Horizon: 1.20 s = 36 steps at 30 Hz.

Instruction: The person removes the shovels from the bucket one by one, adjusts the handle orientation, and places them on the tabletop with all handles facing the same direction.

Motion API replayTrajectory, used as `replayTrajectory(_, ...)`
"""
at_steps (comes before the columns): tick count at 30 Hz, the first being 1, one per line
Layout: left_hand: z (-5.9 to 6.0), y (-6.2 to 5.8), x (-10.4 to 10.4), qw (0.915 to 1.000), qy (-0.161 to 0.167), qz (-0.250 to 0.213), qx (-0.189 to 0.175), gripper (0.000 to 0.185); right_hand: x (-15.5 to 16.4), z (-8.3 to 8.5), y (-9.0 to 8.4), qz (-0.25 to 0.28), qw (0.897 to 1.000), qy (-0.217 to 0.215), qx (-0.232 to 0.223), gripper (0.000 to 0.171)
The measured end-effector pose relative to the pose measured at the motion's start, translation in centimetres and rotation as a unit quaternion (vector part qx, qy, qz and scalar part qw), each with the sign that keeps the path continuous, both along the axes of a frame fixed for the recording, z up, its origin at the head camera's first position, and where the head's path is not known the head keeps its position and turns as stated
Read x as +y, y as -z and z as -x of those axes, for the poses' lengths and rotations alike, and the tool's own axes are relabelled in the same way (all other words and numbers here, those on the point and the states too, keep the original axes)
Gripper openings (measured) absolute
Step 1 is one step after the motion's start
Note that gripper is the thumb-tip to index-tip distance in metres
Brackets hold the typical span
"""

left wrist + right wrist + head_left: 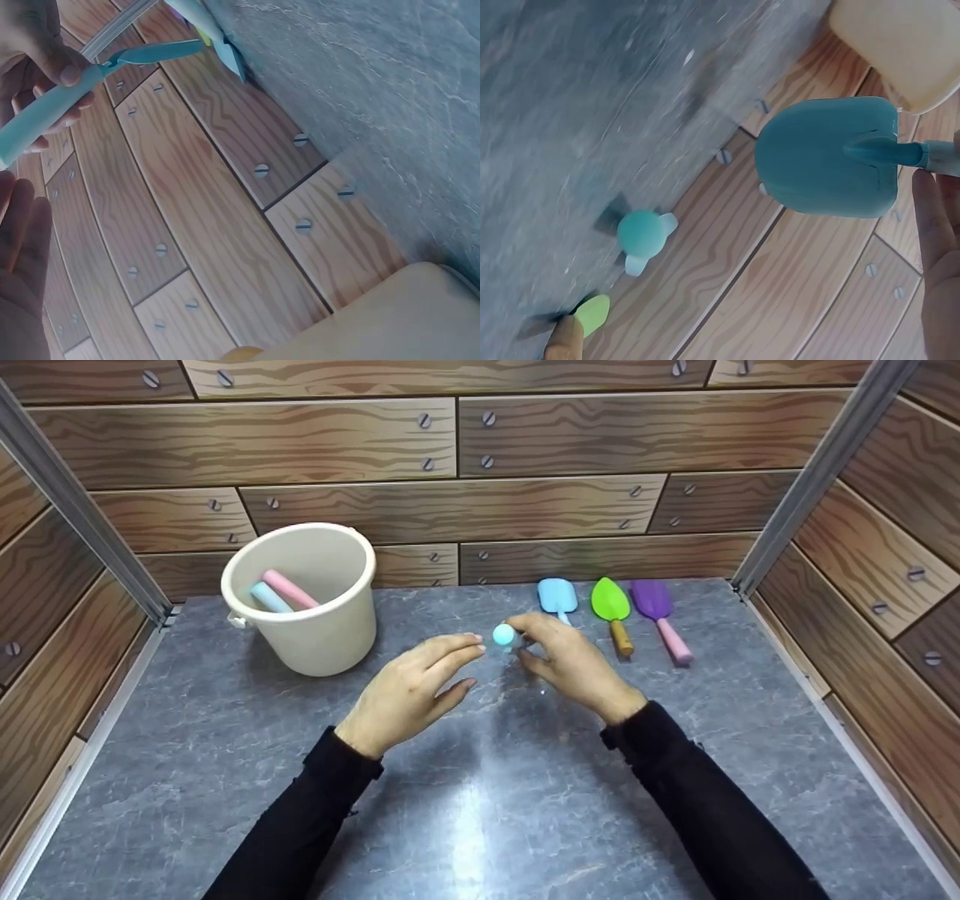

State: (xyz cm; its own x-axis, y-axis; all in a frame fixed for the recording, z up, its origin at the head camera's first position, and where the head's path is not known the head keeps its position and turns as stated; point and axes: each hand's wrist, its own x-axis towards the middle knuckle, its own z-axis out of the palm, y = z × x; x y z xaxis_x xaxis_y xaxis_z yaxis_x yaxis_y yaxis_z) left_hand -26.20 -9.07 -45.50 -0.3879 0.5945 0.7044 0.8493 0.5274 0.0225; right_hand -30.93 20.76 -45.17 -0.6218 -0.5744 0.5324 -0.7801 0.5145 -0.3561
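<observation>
Fingers of the right hand are curled round the blue spade by its handle, above the table. The left hand is held open just beside the handle's end, gripping nothing.

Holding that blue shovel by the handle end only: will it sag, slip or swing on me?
Probably stiff: the blue shovel juts out level from the right hand, blade and neck unbent. Likely light, since a fingertip pinch near the handle end carries it. The smooth round handle could twist in the fingers, with the broad blade weighting the far end.
</observation>
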Motion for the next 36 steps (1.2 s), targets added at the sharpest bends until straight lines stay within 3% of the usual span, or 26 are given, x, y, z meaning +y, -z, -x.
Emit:
replayTrajectory(6, 0.2, 0.4, -0.3, 0.9989, -0.023, 0.026, -0.033, 0.048, 0.1, 1.5, -0.2, -0.015, 1.000, 0.019, -0.013, 0.040)
replayTrajectory(17, 0.2, 0.8, -0.2, 0.9953, -0.048, 0.071, -0.043, 0.060, 0.2, 4.6, -0.4, -0.047, 0.996, 0.060, -0.036, 0.032)
replayTrajectory(22, 0.2, 1.1, -0.3, 0.9905, -0.061, 0.103, -0.068, 0.063, 0.1, 5.6, -0.6, -0.051, 0.994, 0.072, -0.066, 0.030)
replayTrajectory(36, 0.1, 1.6, -0.1, 0.9808, -0.060, 0.143, -0.118, 0.072, -0.1, 8.3, 0.0, -0.032, 0.991, 0.080, -0.100, 0.026)
